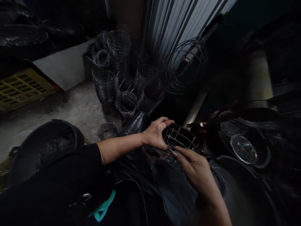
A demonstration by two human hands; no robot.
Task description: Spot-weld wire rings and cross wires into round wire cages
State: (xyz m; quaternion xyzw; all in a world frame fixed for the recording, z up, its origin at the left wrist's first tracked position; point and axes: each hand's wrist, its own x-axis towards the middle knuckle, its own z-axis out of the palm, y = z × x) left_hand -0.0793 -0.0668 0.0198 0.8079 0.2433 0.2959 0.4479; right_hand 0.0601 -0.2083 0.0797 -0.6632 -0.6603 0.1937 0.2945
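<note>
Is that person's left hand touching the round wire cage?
Touching. The head view shows the left hand curled against the left side of the wire cage, with no gap showing.

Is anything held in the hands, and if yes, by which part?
Yes, a wire basket: the left hand grips its left side. The right hand is at the near edge; whether it pinches there is unclear.

Grey floor [77,100] and pale ribbed panel [169,28] in dim, patchy light.
</note>
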